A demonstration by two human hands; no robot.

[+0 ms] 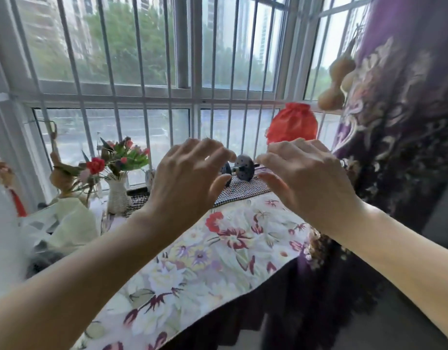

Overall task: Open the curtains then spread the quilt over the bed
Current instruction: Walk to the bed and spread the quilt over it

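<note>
A dark purple curtain [404, 117] with pale flower embroidery hangs bunched at the right side of the barred window [167, 59]. Both my hands are raised side by side in front of the window sill. My left hand [185, 178] has its fingers spread and curved, holding nothing. My right hand [303, 178] is likewise empty with fingers apart, a little left of the curtain and not touching it. No bed or quilt is in view. A white sheer cloth [3, 223] shows blurred at the far left edge.
A floral cloth [217, 261] covers the sill ledge below my hands. On it stand a white vase of artificial flowers [118, 183], a small dumbbell [239, 168], a red pouch [292, 123] and crumpled bags [66, 223]. Two gourds [337, 82] hang by the curtain.
</note>
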